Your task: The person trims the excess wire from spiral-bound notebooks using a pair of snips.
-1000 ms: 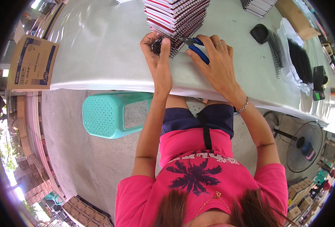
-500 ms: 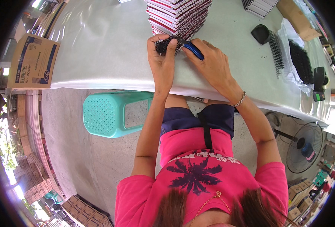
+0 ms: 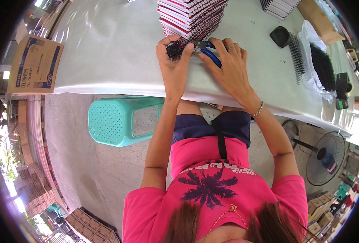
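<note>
A tall stack of wire-bound notebooks (image 3: 189, 18) with white pages and red edges stands at the table's far middle, its dark binding toward the right. At the near corner of the stack, my left hand (image 3: 175, 75) is closed around a bunch of black binding coils (image 3: 173, 51), thumb on the right and fingers on the left. My right hand (image 3: 232, 67) grips blue-handled cutting pliers (image 3: 210, 55). Their handles are spread apart, and the metal jaws point left beside my left thumb, at the coils. Exactly what lies between the jaws is too small to tell.
On the right of the pale covered table (image 3: 106, 52) lie a black rounded piece (image 3: 280, 36), loose black coils (image 3: 296, 58) and a clear bag of coils (image 3: 322, 67). A cardboard box (image 3: 35, 65) stands left. A green stool (image 3: 110, 121) and a fan (image 3: 325, 154) are below.
The pliers' handles have gone from squeezed together to spread apart, with the fingers of my right hand loosening around them. My left hand keeps its hold on the coils, nearly still.
</note>
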Available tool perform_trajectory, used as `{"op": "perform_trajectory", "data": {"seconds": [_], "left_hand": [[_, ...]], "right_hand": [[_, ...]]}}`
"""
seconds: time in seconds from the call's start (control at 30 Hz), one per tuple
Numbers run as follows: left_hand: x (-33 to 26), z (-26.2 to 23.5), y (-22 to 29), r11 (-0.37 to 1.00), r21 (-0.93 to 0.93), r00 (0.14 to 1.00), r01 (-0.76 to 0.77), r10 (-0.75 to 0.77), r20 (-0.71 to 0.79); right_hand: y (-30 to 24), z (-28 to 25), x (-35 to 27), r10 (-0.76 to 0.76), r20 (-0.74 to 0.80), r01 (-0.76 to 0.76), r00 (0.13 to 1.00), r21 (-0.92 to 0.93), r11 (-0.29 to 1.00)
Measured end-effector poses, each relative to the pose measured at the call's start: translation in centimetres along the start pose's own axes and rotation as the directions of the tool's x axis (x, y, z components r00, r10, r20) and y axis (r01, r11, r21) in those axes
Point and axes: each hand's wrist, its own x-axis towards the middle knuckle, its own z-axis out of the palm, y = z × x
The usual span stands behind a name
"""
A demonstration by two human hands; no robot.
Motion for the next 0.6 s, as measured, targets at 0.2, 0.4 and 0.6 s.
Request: {"op": "perform_trajectory", "data": {"seconds": [0.2,0.4,0.6], "left_hand": [[0.3,-0.7,-0.7,0.994,0.106,1.000,0.023,-0.021,-0.014],[0.2,-0.7,-0.5,0.993,0.118,1.000,0.014,-0.013,-0.005],[0.2,-0.5,0.2,0.977,0.211,0.999,-0.044,0.045,-0.001]], "right_hand": [[-0.2,0.1,0.2,0.012,0.027,-0.013,1.000,0.033,0.999],[0.6,-0.1,0.8,-0.096,-0.003,0.095,0.995,-0.018,0.995],[1.1,0.3,1.2,-0.057,0.057,0.048,0.997,0.139,0.989]]}}
